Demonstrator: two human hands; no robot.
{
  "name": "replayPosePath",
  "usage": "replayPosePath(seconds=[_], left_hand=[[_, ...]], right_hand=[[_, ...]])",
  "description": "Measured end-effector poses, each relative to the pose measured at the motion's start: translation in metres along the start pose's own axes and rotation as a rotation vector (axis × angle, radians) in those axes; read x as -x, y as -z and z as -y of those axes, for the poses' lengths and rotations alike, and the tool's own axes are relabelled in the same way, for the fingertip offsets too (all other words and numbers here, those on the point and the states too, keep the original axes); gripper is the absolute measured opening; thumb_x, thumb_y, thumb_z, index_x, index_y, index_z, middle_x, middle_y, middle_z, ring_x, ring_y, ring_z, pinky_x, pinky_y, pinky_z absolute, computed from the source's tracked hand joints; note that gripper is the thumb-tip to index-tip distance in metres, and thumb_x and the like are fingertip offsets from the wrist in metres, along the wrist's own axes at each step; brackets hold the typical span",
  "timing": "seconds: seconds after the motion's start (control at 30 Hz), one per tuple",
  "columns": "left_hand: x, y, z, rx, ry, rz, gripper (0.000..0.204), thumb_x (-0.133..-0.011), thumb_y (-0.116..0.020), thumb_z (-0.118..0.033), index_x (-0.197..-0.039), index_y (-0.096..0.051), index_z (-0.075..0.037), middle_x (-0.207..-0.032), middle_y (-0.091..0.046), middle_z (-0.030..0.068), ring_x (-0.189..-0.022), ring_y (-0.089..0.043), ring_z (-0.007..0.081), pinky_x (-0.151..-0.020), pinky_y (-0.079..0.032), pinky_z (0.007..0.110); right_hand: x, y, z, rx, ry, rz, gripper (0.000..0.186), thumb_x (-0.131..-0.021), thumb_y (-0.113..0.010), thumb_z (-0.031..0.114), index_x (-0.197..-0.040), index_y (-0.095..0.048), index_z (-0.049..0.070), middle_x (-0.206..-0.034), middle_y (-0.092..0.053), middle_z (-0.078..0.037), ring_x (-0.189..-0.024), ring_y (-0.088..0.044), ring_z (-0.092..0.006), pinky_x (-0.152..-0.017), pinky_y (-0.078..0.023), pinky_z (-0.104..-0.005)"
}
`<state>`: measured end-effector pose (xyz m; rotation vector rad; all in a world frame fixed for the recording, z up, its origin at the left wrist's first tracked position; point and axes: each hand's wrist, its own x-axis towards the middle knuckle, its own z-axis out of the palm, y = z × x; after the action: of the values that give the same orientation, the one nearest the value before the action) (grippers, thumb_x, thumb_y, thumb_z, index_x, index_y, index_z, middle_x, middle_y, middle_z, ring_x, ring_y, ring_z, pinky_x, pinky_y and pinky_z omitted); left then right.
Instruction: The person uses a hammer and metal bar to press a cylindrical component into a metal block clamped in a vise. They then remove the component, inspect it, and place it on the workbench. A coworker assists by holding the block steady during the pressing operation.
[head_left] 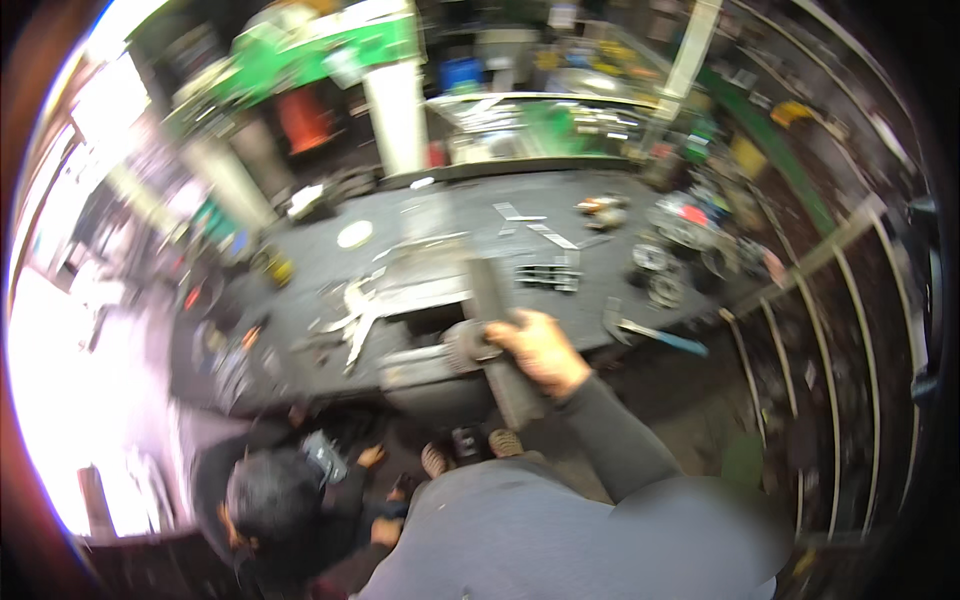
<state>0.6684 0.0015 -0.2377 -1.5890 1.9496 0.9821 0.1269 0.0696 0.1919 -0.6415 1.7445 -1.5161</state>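
Note:
My right hand (540,350) reaches from the lower right to the bench's front edge, fingers closed on a round, dark metal part (468,343) of a vise-like metal fixture (425,365); motion blur hides its finer detail. A flat metal bar (485,287) runs back behind the hand. Pale metal pieces (355,315) lie just left of the fixture. My left hand is not in view. A hammer (665,335) with a blue handle lies to the right of my hand.
The dark workbench (330,270) holds a slotted metal piece (547,277), flat strips and cluttered parts (680,220) at right. A co-worker in a dark cap (270,495) crouches low at my left, close to my legs. A metal railing (835,380) runs along the right.

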Motion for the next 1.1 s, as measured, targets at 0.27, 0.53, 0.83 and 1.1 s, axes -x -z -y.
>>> replayPosePath(seconds=[0.27, 0.53, 0.83, 1.1], left_hand=[[0.044, 0.036, -0.025, 0.188, 0.023, -0.066, 0.058, -0.091, -0.079, -0.043, -0.121, -0.076, 0.007, -0.129, -0.073, 0.0332, -0.123, -0.07, 0.0471, -0.108, -0.054, 0.051], [0.083, 0.039, -0.072, 0.625, 0.144, -0.322, 0.045, -0.095, -0.079, -0.024, -0.131, -0.072, 0.003, -0.136, -0.072, 0.0281, -0.131, -0.069, 0.0402, -0.112, -0.053, 0.048], [0.064, 0.107, -0.082, 0.066, -0.247, -0.728, 0.063, -0.086, -0.08, -0.018, -0.145, -0.061, -0.009, -0.151, -0.059, 0.0212, -0.146, -0.051, 0.0446, -0.123, -0.04, 0.056], [-0.06, 0.174, -0.055, -0.465, -0.303, -0.257, 0.093, -0.089, -0.081, -0.056, -0.166, -0.047, -0.014, -0.168, -0.05, 0.0177, -0.159, -0.04, 0.0419, -0.13, -0.029, 0.064]], right_hand=[[-0.003, -0.001, -0.023, -0.234, 0.086, 0.237, 0.06, -0.103, -0.08, 0.046, -0.133, -0.068, -0.004, -0.118, -0.073, -0.005, -0.107, -0.067, -0.0145, -0.1, -0.052, -0.0322], [-0.011, 0.004, -0.021, -0.248, 0.063, 0.279, 0.056, -0.1, -0.081, 0.053, -0.119, -0.071, 0.001, -0.103, -0.071, -0.003, -0.092, -0.064, -0.0124, -0.083, -0.052, -0.03], [-0.003, -0.009, -0.017, -0.221, 0.058, 0.214, 0.046, -0.1, -0.081, 0.054, -0.098, -0.07, 0.009, -0.086, -0.065, 0.003, -0.065, -0.051, -0.0069, -0.055, -0.036, -0.0237], [-0.008, -0.003, -0.009, -0.056, 0.033, 0.147, 0.06, -0.097, -0.082, 0.052, -0.131, -0.068, 0.004, -0.098, -0.071, -0.002, -0.07, -0.065, -0.0108, -0.059, -0.056, -0.0289]])
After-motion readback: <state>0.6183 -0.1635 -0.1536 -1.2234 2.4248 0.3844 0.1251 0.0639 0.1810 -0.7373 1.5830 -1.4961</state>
